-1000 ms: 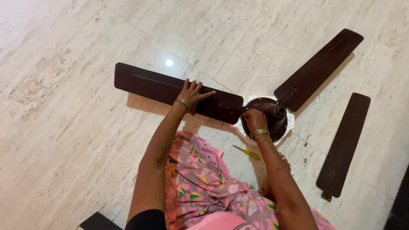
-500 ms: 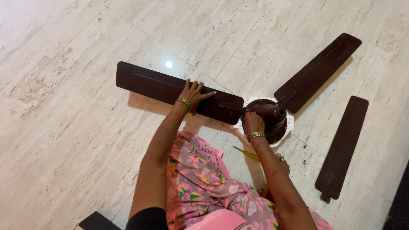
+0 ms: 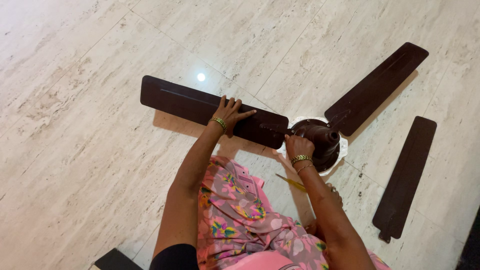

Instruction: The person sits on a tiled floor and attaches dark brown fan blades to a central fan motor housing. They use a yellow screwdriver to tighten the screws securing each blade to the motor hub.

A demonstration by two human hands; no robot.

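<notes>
A dark brown ceiling fan lies on the pale stone floor. My left hand [image 3: 231, 114] rests flat, fingers spread, on the long left blade [image 3: 180, 102], close to where that blade meets the hub. My right hand [image 3: 299, 145] is closed over the near left edge of the brown motor housing [image 3: 322, 137], which sits on a white base. A second blade [image 3: 377, 87] sticks out from the hub toward the upper right. What my right fingers grip is hidden.
A third, detached blade [image 3: 406, 177] lies on the floor at the right. A yellow-handled screwdriver [image 3: 291, 183] lies by my right forearm, and small screws [image 3: 358, 192] lie near the detached blade. My knees in pink floral cloth fill the bottom centre. A dark object sits at the bottom left corner.
The fan and both hands keep their hold. My right hand has shifted slightly left on the housing, and the view has drifted a little.
</notes>
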